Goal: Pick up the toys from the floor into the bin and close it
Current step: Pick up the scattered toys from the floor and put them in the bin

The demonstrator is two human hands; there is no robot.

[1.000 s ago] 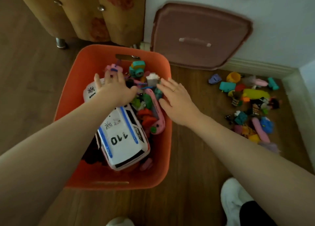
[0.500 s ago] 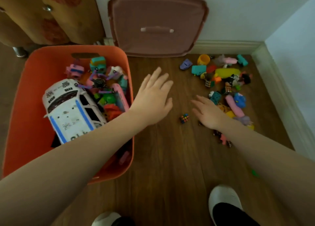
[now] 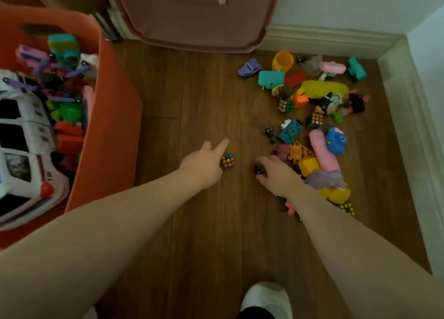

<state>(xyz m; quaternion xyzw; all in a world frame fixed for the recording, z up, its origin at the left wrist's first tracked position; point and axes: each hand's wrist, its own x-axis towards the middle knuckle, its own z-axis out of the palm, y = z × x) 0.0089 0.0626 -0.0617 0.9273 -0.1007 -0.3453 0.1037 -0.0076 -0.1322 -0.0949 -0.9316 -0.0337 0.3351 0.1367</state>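
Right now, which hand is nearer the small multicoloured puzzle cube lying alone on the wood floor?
Left. The left hand is right beside the small multicoloured puzzle cube, index finger extended past it. The right hand is off to the cube's right, on a small dark toy.

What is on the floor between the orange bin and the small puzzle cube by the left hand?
Only bare wooden floor, as the head view shows, and the left hand beside the cube on the side facing the orange bin.
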